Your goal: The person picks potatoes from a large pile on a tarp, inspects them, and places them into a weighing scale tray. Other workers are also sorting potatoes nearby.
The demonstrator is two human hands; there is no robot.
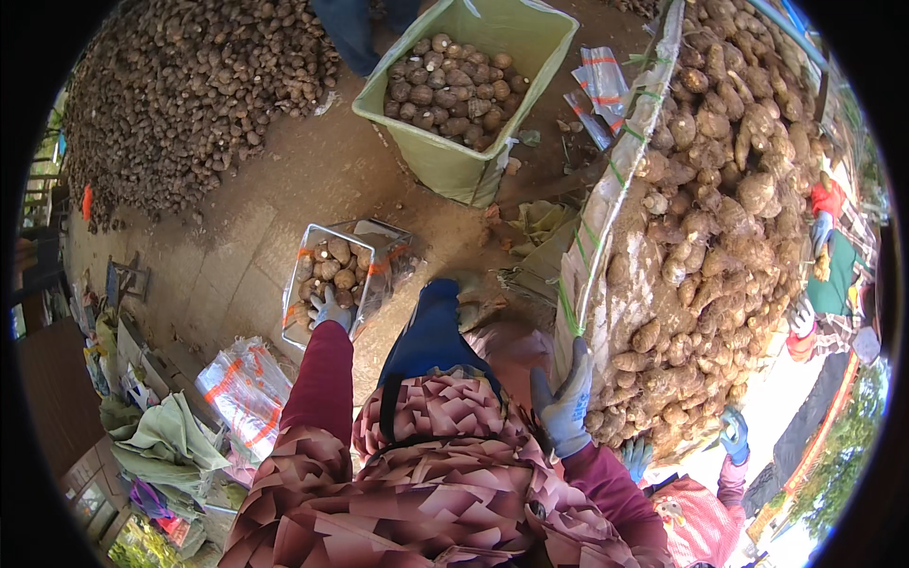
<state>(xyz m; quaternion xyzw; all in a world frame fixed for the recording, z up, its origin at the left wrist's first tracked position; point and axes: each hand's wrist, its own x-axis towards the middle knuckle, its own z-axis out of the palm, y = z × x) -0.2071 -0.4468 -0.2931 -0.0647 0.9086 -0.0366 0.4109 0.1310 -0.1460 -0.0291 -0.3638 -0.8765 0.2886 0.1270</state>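
My left hand (330,309), in a light grey work glove, reaches down to the taro corms (339,268) inside a plastic bag with orange stripes, held up by a square metal frame (344,232) on the floor. Its fingers are spread over the corms; whether it grips one cannot be told. My right hand (568,401), in a grey-blue glove, is beside the near edge of a raised bed with a white cloth rim (603,227), thumb apart from the fingers, nothing seen in it. Taro corms (710,234) of mixed sizes lie heaped on that bed.
A green woven bin (454,170) of corms stands ahead; a person's legs (348,32) are beside it. A big corm heap (192,99) lies far left. Striped plastic bags (245,390) and green sacks (167,444) lie near left. Two co-workers (699,515) (841,277) work around the bed.
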